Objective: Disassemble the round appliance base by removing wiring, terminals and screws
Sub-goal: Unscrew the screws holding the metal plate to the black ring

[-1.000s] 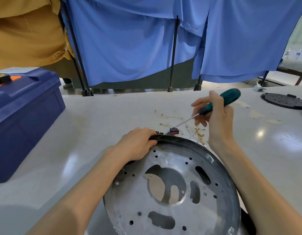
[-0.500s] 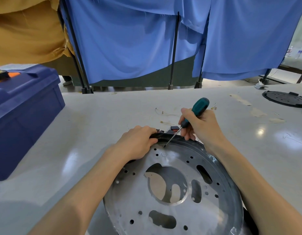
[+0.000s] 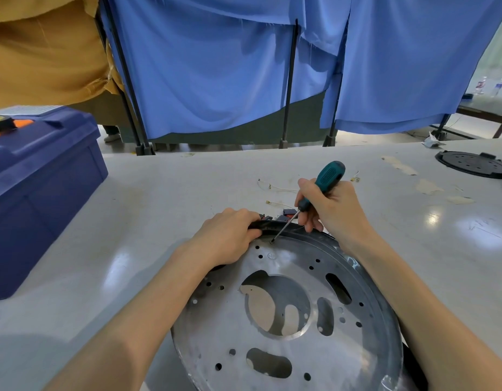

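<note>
With the round base (image 3: 289, 314) at the worktop's near edge, left hand (image 3: 227, 238) gripped its rim while right hand (image 3: 328, 207) clutched the screwdriver (image 3: 314, 193) angled into a screw (image 3: 272, 241), so it'd probably cam out.

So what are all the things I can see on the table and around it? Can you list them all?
round metal base: one, silver with a dark rim, near edge of the table, tilted up
screwdriver: one, teal and black handle, tip on a screw at the base's far rim
loose wires with terminals: a few, pale with gold ends, on the table beyond the base
small connector: one, dark with red, just past the rim
storage box: one, dark blue, far left
tape roll: one, black, on the box
black round cover: one, far right
table: one, pale grey
curtains: blue, behind the table
left hand: holds the rim
right hand: grips the screwdriver
</note>
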Motion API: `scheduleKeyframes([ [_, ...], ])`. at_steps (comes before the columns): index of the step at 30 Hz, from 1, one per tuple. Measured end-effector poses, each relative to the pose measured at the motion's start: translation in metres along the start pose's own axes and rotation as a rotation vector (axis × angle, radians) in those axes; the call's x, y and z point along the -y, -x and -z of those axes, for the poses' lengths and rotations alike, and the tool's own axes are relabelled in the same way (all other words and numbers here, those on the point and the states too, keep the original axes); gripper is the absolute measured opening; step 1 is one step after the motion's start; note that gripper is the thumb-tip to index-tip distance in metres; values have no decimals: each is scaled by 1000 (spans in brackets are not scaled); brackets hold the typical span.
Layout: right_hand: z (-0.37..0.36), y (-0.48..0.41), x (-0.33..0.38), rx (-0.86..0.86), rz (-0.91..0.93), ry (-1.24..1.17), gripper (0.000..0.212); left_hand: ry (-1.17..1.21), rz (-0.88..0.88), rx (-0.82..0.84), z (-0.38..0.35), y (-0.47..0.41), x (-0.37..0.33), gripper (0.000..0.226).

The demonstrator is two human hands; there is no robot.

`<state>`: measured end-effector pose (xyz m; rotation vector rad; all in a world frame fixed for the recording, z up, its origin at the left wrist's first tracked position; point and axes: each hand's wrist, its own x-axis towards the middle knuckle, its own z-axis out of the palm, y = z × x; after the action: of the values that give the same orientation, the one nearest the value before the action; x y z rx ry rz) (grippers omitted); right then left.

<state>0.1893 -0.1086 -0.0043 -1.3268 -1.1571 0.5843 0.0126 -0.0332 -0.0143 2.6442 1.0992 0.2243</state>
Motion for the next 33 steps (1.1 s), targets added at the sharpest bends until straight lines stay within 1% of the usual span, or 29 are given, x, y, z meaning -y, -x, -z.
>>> scheduleKeyframes([
  [5,-3,1,4,58,41,47,35,-3,9,12,1,0,-1,11],
  [10,-6,-2,9,139,83,122,37,21,-6,22,3,-1,-1,22],
  [12,-9,-4,12,170,99,162,38,39,-10,31,4,-1,-1,18],
  [15,-11,-6,15,207,89,199,38,76,-16,44,5,-4,1,18],
  [18,-13,-12,17,226,56,207,38,104,-6,68,7,-6,3,10],
  [19,-14,-14,18,226,43,212,37,127,11,64,8,-6,3,17],
  [21,-16,-18,18,226,27,223,38,261,40,2,13,-7,2,33],
  [23,-18,-20,18,228,26,237,39,456,-3,-165,22,-6,-4,39],
  [25,-20,-21,18,240,35,246,39,666,-128,-306,35,-6,-13,40],
  [27,-21,-22,19,256,50,261,39,840,-273,-314,47,-5,-25,39],
  [28,-21,-22,19,268,58,268,39,893,-325,-298,51,-6,-31,39],
  [30,-23,-21,21,297,72,268,37,930,-372,-294,57,-8,-44,37],
  [33,-23,-21,22,320,68,257,38,924,-346,-393,57,-10,-54,29],
])
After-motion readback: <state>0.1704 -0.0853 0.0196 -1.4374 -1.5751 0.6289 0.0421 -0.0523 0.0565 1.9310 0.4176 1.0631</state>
